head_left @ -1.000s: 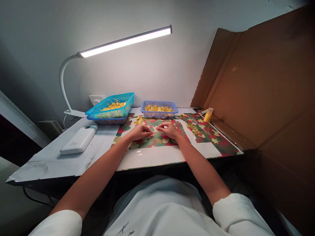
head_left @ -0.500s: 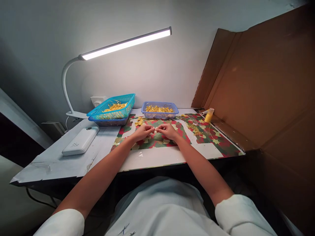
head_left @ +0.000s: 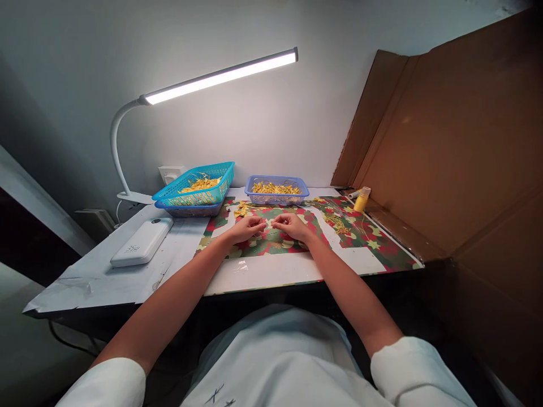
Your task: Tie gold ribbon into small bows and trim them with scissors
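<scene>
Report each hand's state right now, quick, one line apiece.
Left hand: closed in a pinch; anything held is too small to tell.
Right hand: closed in a pinch too; what it holds, if anything, cannot be told.

A person's forearms (head_left: 169,297) stretch forward, wrists (head_left: 313,239) behind the fingers (head_left: 258,227), left hand (head_left: 246,230) and right hand (head_left: 293,227) facing each other, fingertips pinched, just apart.

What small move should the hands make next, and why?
Probably ease the right hand slightly toward the left hand: both appear pinched and face each other across a narrow gap above the patterned sheet. Whatever they pinch is too small to make out, so going slowly seems wise.
</scene>
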A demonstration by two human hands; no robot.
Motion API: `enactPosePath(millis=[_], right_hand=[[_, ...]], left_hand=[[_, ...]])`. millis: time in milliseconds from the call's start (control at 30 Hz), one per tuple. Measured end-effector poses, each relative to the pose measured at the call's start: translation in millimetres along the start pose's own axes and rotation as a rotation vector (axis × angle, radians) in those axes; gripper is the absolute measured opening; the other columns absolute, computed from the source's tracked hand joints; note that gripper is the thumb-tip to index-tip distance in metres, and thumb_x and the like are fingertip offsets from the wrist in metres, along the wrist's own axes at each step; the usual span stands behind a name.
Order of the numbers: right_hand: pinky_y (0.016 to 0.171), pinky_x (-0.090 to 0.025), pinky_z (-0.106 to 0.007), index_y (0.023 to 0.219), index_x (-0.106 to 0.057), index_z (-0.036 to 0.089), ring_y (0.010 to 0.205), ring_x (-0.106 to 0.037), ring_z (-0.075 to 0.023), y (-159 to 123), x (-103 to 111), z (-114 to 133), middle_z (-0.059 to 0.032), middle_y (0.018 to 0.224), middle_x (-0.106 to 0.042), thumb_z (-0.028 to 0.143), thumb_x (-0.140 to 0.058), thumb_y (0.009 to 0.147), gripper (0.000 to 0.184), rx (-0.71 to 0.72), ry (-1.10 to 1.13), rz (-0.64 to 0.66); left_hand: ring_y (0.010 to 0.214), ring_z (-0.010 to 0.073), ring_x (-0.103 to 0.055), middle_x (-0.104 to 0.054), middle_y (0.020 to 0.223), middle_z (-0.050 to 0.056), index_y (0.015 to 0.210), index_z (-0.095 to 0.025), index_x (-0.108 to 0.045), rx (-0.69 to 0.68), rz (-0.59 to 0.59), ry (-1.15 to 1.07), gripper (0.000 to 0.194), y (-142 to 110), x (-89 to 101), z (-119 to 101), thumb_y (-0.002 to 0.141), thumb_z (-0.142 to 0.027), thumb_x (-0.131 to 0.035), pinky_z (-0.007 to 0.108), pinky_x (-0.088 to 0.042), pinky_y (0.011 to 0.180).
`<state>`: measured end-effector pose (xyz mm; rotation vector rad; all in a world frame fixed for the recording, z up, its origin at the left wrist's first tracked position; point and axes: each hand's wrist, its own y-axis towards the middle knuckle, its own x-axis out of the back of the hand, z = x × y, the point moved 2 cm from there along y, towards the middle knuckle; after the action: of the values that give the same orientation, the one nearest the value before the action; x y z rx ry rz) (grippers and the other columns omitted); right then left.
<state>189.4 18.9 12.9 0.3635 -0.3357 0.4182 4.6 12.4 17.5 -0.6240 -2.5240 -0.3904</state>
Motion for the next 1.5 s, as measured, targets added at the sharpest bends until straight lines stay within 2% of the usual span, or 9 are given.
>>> enactPosePath(millis=[300,433,533,667,767,833,967,1333,1500], right_hand=[[0.060,-0.037,-0.026,0.078,-0.061,0.016,0.067,-0.048,-0.0127,1,-3,-2,-0.0010,0.074,-0.058,0.046,-0.058,0.079,0.030,0.014,-0.064,0.033],[0.061,-0.036,-0.026,0.080,-0.060,0.017,0.065,-0.045,-0.0122,3,-6,-5,-0.0004,0.075,-0.055,0.043,-0.054,0.082,0.027,0.021,-0.111,0.039],[0.063,-0.037,-0.026,0.083,-0.061,0.017,0.068,-0.047,-0.0130,4,-8,-8,-0.0010,0.078,-0.057,0.039,-0.053,0.084,0.024,0.016,-0.128,0.026],[0.067,-0.040,-0.026,0.086,-0.061,0.017,0.074,-0.051,-0.0139,5,-8,-7,-0.0025,0.083,-0.060,0.033,-0.051,0.085,0.019,0.043,-0.138,0.017],[0.069,-0.041,-0.027,0.086,-0.062,0.017,0.075,-0.052,-0.0140,5,-7,-7,-0.0025,0.084,-0.061,0.030,-0.051,0.085,0.017,0.064,-0.146,0.019],[0.067,-0.041,-0.026,0.087,-0.062,0.017,0.073,-0.051,-0.0136,5,-7,-7,-0.0019,0.082,-0.060,0.030,-0.052,0.085,0.017,0.055,-0.150,0.026],[0.064,-0.040,-0.026,0.088,-0.061,0.017,0.069,-0.049,-0.0124,4,-7,-7,-0.0012,0.082,-0.059,0.031,-0.053,0.084,0.017,0.009,-0.129,0.057],[0.055,-0.038,-0.024,0.088,-0.058,0.018,0.061,-0.045,-0.0103,-2,-3,-2,0.0006,0.076,-0.054,0.029,-0.055,0.078,0.015,-0.079,-0.049,0.067],[0.060,-0.042,-0.024,0.097,-0.060,0.018,0.072,-0.051,-0.0126,-5,-2,4,-0.0032,0.091,-0.059,0.025,-0.065,0.069,0.029,-0.094,-0.064,0.026]], left_hand=[[0.059,0.0126,-0.048,-0.051,0.062,-0.001,0.064,-0.018,-0.050,-0.027,-0.022,0.121,0.042,2,0.6,9,0.080,-0.057,-0.050,0.024,-0.038,0.055],[0.086,0.0196,-0.057,-0.065,0.090,0.006,0.089,-0.016,-0.066,-0.175,-0.113,0.187,0.039,5,-0.7,2,0.083,-0.051,-0.049,0.028,-0.046,0.071],[0.089,0.0197,-0.060,-0.066,0.104,0.008,0.103,-0.017,-0.065,-0.151,-0.078,0.078,0.044,8,-4.4,2,0.082,-0.053,-0.051,0.027,-0.047,0.070],[0.070,0.0157,-0.059,-0.067,0.086,0.007,0.095,-0.015,-0.062,-0.037,-0.047,-0.016,0.048,8,-8.5,10,0.078,-0.059,-0.055,0.025,-0.044,0.058],[0.051,0.0104,-0.047,-0.058,0.063,0.000,0.078,-0.015,-0.058,0.026,-0.037,0.001,0.049,8,-9.7,14,0.078,-0.064,-0.052,0.022,-0.035,0.047],[0.045,0.0084,-0.040,-0.050,0.057,-0.003,0.074,-0.017,-0.055,0.046,-0.029,-0.006,0.050,7,-9.7,15,0.078,-0.066,-0.050,0.021,-0.029,0.042],[0.046,0.0080,-0.038,-0.044,0.056,-0.004,0.071,-0.018,-0.052,0.042,-0.046,-0.012,0.048,8,-8.4,14,0.078,-0.065,-0.051,0.020,-0.028,0.041],[0.054,0.0088,-0.044,-0.042,0.063,-0.004,0.070,-0.018,-0.050,0.046,-0.091,-0.076,0.041,8,-5.0,15,0.078,-0.058,-0.053,0.021,-0.041,0.051],[0.056,0.0098,-0.046,-0.044,0.065,-0.003,0.072,-0.017,-0.052,0.053,-0.082,-0.058,0.042,6,-3.1,9,0.076,-0.059,-0.054,0.021,-0.040,0.050]])
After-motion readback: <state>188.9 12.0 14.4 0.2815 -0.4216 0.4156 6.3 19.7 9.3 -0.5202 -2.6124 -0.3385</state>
